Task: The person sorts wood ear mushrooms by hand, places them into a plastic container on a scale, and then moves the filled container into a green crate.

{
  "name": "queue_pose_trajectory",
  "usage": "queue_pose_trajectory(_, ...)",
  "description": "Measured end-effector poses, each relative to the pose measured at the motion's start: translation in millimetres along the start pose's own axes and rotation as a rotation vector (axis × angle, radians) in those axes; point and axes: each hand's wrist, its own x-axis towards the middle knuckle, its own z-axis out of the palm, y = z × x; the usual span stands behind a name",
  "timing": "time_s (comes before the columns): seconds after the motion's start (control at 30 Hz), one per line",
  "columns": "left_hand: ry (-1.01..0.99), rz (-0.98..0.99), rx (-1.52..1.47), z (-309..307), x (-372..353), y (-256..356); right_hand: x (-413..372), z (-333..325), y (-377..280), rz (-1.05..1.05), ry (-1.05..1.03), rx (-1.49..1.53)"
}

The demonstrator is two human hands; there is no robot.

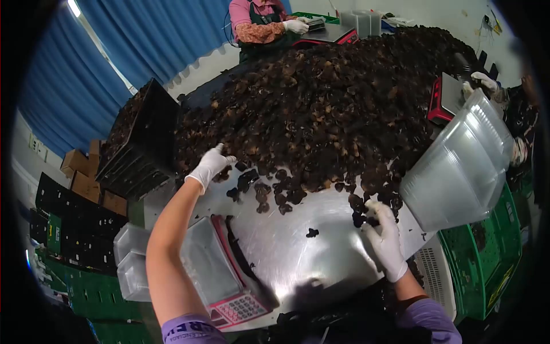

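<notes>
A large heap of dark, glossy, mushroom-like pieces [321,109] covers the far part of the metal table [275,246]. My left hand [209,167], in a white glove, reaches to the heap's near left edge with its thumb and a finger apart. Loose dark pieces lie just right of it. My right hand [387,238], also gloved, is low over the metal at the heap's near right edge. Its thumb and fingers are spread around a gap, beside a few dark pieces [358,209]. One small scrap [312,233] lies on bare metal between my hands.
A red-framed scale [212,258] stands under my left forearm, by clear plastic tubs [134,275]. Stacked clear tubs [458,166] lean at right above a green crate [487,258]. A black crate [140,137] tilts at left. Co-workers' gloved hands [297,25] are across the table and right.
</notes>
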Motion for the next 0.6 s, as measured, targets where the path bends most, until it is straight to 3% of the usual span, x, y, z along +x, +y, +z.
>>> queue_pose_trajectory(0.03, 0.119, -0.028, -0.056, 1.5, 35.7, -21.2, 15.2, 3.5, 19.9, -0.087, 0.127, -0.138)
queue_pose_trajectory(0.1, 0.327, -0.103, -0.116, -0.1, 98.2, -62.4, 54.7, 9.3, 40.9, -0.093, 0.162, -0.361)
queue_pose_trajectory(0.17, 0.344, -0.179, -0.262, 2.7, 128.3, -80.0, 101.4, 20.3, 54.7, -0.096, 0.204, -0.505)
queue_pose_trajectory(0.23, 0.433, -0.206, -0.637, 11.7, 168.4, -107.8, 146.8, 35.9, 85.0, -0.117, 0.284, -0.607)
queue_pose_trajectory(0.27, 0.478, -0.222, -0.824, 16.6, 182.7, -113.7, 167.3, 40.2, 95.7, -0.028, 0.344, -0.583)
queue_pose_trajectory(0.3, 0.466, -0.32, -0.851, 7.8, 152.5, -76.7, 190.5, 43.0, 116.5, 0.074, 0.358, -0.522)
queue_pose_trajectory(0.33, 0.523, -0.262, -0.872, 11.9, 164.0, -81.7, 208.3, 44.5, 134.2, 0.178, 0.37, -0.459)
queue_pose_trajectory(0.4, 0.606, -0.231, -0.944, 15.1, 163.0, -57.5, 228.9, 52.4, 141.4, 0.123, 0.366, -0.608)
queue_pose_trajectory(0.47, 0.467, 0.131, -1.079, 23.7, 160.0, -25.9, 249.7, 58.7, 146.5, -0.015, 0.282, -0.577)
queue_pose_trajectory(0.5, 0.583, 0.043, -1.027, 37.2, 176.5, -12.4, 254.4, 61.6, 135.0, -0.005, 0.27, -0.587)
queue_pose_trajectory(0.53, 0.528, 0.254, -1.105, 48.7, 192.6, -5.0, 261.4, 65.0, 139.3, 0.005, 0.244, -0.529)
queue_pose_trajectory(0.6, 0.336, 0.297, -1.228, 68.1, 181.6, 25.5, 269.0, 63.9, 138.4, 0.047, 0.147, -0.477)
